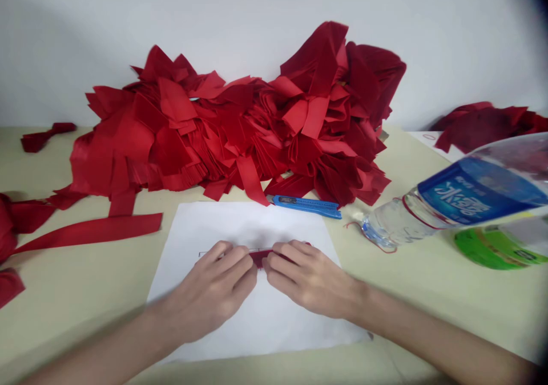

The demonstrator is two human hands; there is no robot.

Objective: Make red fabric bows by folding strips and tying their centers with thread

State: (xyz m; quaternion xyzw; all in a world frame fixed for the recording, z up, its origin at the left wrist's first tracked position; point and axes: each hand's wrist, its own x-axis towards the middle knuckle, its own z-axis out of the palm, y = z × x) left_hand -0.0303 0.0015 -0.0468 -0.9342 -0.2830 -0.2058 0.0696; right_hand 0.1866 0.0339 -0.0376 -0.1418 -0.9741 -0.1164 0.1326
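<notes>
Looking down from head height at a pale cream bench [64, 316] set against a white wall [449, 37]. Across the back of the bench sprawls a big heap of cut red fabric strips [240, 140]. Just in front of it, touching its edge, lies a blue utility knife [306, 206]. To the right, a clear plastic water bottle [398, 222] w/ a blue label lies on its side, a thin red thread [377, 247] looped near its neck. Beyond it is a green object [496, 249], partly hidden and too blurred to name. Far right at the back sits a darker pile of red fabric [488, 125]. On the left, a long loose red strip [85, 232] lies flat, w/ more red fabric [8, 231] bunched at the frame edge.

Center front is a white paper sheet [265, 225] w/ a thin drawn outline [202, 254]. Nothing blocks the hands. Left hand [205, 288] and right hand [310, 276] rest on the sheet, fingers curled, almost closed, pinching a short red fabric strip [260, 257] btwn them, mid-sheet on the outline.
</notes>
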